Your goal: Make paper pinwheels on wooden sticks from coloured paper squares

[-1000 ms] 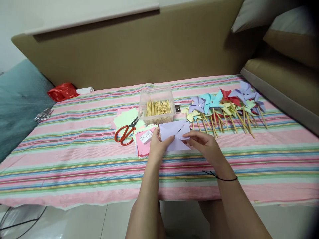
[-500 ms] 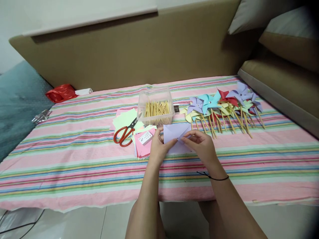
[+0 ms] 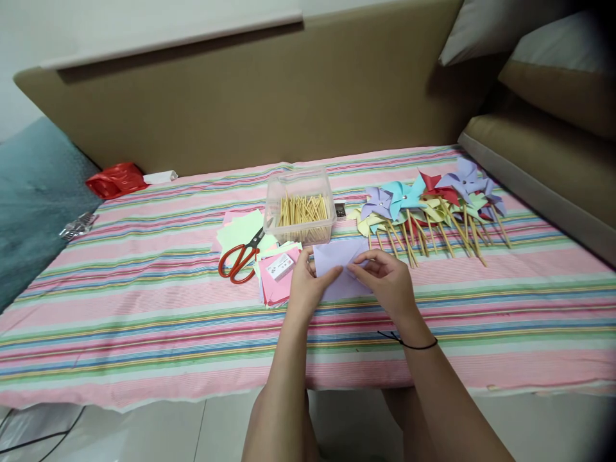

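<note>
A square sheet of purple paper [image 3: 332, 253] is held up between both hands, just above the cloth. My left hand [image 3: 308, 282] grips its left side, with the thumb lying across the front toward the middle. On the right, my right hand [image 3: 382, 276] pinches the paper near its centre, thumb and forefinger together. Whether a small part sits between those fingertips is hidden. Close to my left hand lies a stack of coloured paper squares [image 3: 274, 292] with a small white box [image 3: 280, 267] on top.
Red-handled scissors [image 3: 240, 255] rest on pale green paper [image 3: 240, 224]. Behind my hands stands a clear plastic box [image 3: 298, 179] of wooden sticks. Several finished paper pinwheels [image 3: 404, 197] lie at the right. A red plastic bag [image 3: 117, 181] sits at the back left, on the striped cloth [image 3: 144, 308].
The purple paper has shifted and tilted slightly in my hands. The right hand has moved a little to the left, still pinching near the centre.
</note>
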A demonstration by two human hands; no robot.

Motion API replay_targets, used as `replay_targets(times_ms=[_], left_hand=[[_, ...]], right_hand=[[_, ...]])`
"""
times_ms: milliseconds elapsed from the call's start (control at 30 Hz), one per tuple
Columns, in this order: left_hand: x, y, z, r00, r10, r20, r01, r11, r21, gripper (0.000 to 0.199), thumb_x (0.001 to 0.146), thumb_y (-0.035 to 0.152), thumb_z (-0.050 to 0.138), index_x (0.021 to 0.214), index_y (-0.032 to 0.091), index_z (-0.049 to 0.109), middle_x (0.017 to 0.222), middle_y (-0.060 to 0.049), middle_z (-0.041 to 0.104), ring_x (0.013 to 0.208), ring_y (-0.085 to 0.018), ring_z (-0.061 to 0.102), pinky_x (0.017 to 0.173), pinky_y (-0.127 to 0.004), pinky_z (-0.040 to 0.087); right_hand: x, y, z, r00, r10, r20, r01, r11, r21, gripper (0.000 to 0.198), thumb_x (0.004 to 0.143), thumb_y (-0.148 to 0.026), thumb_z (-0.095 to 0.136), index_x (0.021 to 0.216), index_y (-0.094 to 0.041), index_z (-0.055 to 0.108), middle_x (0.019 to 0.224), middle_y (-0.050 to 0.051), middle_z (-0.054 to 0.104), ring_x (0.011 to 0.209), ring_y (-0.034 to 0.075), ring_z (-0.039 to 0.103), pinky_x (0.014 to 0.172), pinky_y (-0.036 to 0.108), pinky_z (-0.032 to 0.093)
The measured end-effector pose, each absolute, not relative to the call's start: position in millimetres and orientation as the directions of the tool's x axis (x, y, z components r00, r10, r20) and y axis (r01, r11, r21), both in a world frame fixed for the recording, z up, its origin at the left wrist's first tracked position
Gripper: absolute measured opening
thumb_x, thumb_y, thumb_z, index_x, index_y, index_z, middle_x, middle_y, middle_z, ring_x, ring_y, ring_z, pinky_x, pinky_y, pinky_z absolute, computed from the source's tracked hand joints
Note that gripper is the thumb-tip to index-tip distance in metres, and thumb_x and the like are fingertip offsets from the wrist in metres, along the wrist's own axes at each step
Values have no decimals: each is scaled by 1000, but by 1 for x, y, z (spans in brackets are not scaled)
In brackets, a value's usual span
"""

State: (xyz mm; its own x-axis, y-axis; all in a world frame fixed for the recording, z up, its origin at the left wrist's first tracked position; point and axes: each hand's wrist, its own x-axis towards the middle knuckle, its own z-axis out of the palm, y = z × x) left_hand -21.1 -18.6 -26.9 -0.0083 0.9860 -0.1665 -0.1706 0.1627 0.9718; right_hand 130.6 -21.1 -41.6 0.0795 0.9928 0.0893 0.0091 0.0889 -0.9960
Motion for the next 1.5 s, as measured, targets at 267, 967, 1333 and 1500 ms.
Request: replay_targets(times_ms=[267, 967, 1333, 1500], left_hand=[[-20, -19, -25, -93, 980, -175, -212, 152, 965, 58, 62, 31, 82, 108, 19, 48, 83, -4, 72, 67, -17, 67, 61, -27, 51], [-21, -18, -27, -102, 985, -141, -206, 118, 971, 60, 60, 28, 81, 109, 21, 47, 79, -1, 69, 67, -16, 64, 60, -25, 50], [-23, -16, -26, -225, 967, -119, -190, 76, 979, 58, 57, 26, 79, 104, 21, 46, 76, 1, 66, 64, -15, 63, 57, -24, 47], [-23, -17, -28, -194, 977, -90, -73, 77, 994, 56, 60, 28, 77, 106, 23, 45, 65, 4, 62, 55, -14, 58, 53, -22, 43]], right_hand=[[121, -20, -37, 73, 995, -65, -298, -41, -954, 74, 67, -39, 81, 125, -25, 37, 81, 0, 72, 73, 17, 67, 67, 30, 54], [122, -21, -41, 78, 997, 8, -182, 22, -983, 74, 69, -36, 80, 128, -26, 39, 81, 1, 73, 72, 19, 68, 67, 33, 55], [128, -19, -37, 92, 987, -130, -267, -102, -958, 62, 76, -55, 71, 124, -24, 46, 97, 6, 74, 80, 19, 71, 77, 35, 57], [129, -18, -38, 29, 992, -124, -266, -112, -958, 53, 68, -46, 81, 111, -23, 58, 101, 5, 72, 88, 18, 69, 80, 32, 56]])
